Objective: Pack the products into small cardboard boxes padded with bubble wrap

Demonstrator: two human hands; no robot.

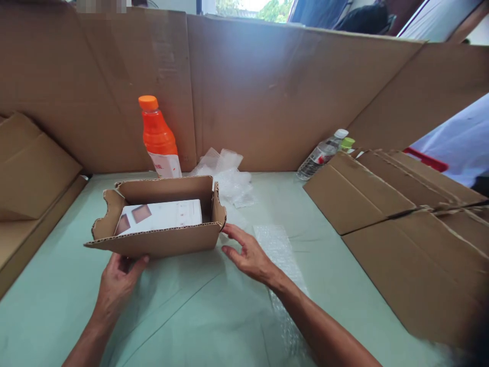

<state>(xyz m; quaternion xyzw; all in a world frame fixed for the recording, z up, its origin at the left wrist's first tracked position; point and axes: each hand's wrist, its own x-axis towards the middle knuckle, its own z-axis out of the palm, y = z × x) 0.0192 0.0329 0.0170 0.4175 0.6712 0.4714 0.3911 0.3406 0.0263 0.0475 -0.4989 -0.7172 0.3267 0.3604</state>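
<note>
An open-topped cardboard box (171,242) is in front of me, its end flaps notched and its near wall leaning outward. Inside lies a white carton (164,215) with brown square pictures printed on it. My left hand (120,278) grips the box at its lower left, thumb along the bottom edge and fingers hidden beneath. At the right end, my right hand (248,255) has its fingertips against the box, partly hidden behind the corner, while its thumb stands apart from the wall.
Behind the box stand an orange bottle (159,135) and crumpled clear plastic wrap (229,178). A bubble wrap strip (280,250) lies by my right forearm. Flattened cardboard (412,265) and a clear bottle (321,155) are at right. Cardboard walls (267,97) border the green-covered table (183,326).
</note>
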